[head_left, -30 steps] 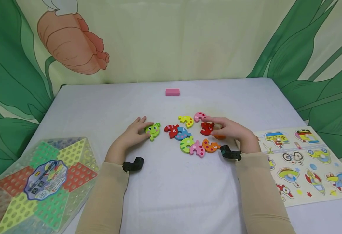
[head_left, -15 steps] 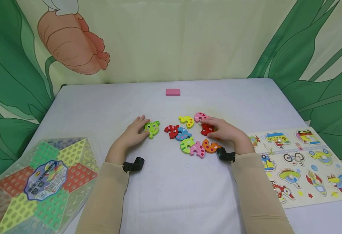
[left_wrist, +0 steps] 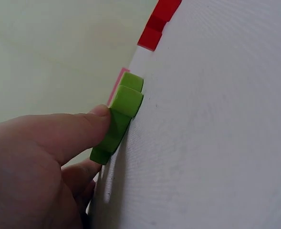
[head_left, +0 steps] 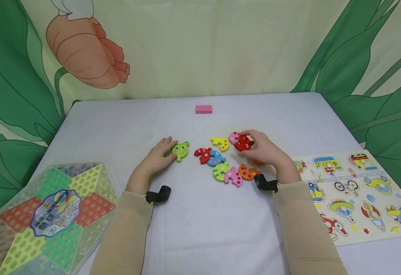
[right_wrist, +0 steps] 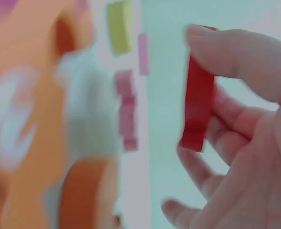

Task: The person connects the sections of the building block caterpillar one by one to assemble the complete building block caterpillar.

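Observation:
In the head view, my left hand (head_left: 159, 156) is at a green smiling-face puzzle piece (head_left: 180, 151) on the white cloth. The left wrist view shows the thumb pressed to one side of this green piece (left_wrist: 123, 102), with fingers at its other side. My right hand (head_left: 267, 152) pinches a red puzzle piece (head_left: 243, 143) between thumb and fingers. That red piece (right_wrist: 197, 95) stands on edge in the right wrist view. It overlaps a pink spotted piece (head_left: 234, 138) in the head view. An orange piece (head_left: 258, 162) is partly hidden beneath the right hand.
Between the hands lie a red striped piece (head_left: 202, 155), a blue one (head_left: 216, 158), a yellow one (head_left: 219, 144) and several others. A pink block (head_left: 203, 109) sits farther back. A star-patterned game box (head_left: 56, 217) is at left, a vehicle picture board (head_left: 358, 194) at right.
My right hand has taken hold of the red piece and raised it, turning it and bringing it over by the pink spotted piece. The left hand stays almost in place at the green piece.

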`<state>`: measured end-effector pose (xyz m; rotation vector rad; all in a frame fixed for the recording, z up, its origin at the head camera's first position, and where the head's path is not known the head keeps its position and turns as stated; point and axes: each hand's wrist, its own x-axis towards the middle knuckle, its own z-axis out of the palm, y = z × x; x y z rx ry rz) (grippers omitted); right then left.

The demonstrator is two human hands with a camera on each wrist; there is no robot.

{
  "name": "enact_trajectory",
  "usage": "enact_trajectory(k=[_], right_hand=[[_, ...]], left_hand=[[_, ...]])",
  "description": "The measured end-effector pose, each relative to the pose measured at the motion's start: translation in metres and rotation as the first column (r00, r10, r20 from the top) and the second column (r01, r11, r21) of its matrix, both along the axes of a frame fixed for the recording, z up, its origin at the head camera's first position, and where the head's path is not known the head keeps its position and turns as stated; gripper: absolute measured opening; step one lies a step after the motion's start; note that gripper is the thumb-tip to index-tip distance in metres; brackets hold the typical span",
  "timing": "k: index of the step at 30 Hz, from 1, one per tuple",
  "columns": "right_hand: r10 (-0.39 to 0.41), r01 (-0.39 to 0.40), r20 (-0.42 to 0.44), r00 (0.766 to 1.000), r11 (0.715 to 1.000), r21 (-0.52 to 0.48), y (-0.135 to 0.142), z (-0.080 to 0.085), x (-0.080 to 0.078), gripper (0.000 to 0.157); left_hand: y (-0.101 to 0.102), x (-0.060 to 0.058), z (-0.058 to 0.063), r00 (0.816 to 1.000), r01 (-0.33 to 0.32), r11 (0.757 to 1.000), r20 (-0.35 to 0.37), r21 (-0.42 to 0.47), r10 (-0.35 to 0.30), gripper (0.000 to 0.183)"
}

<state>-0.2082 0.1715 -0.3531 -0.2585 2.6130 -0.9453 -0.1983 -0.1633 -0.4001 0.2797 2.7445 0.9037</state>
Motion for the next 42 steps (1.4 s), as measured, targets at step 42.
enact_trajectory(k=[42], right_hand=[[0.024,-0.043,-0.051,0.998,0.917,-0.396,-0.081,0.010,0.015,0.057]], left_hand=[[0.000,-0.007,0.003,0.997,-0.026,0.998,0.070,0.055,0.022,0.054]])
